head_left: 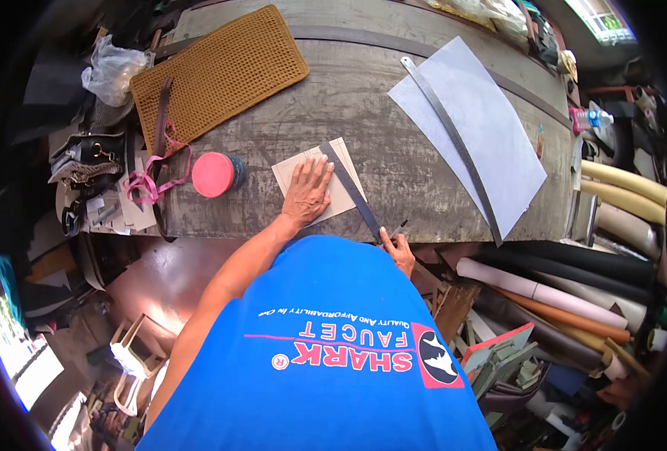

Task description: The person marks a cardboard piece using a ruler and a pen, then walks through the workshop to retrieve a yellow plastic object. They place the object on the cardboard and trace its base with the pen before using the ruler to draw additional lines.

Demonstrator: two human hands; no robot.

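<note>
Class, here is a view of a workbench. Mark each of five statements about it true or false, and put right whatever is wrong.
1. The left hand lies on the beige card. True.

2. The dark ruler is wholly off the beige card. False: it lies across the card and runs past its edge to the right hand.

3. The long metal ruler lies across the pale sheet. True.

4. The container with the pink-red top stands to the right of the beige card. False: it stands to the left of it.

5. The brown woven panel is to the left of the pale sheet. True.
</note>
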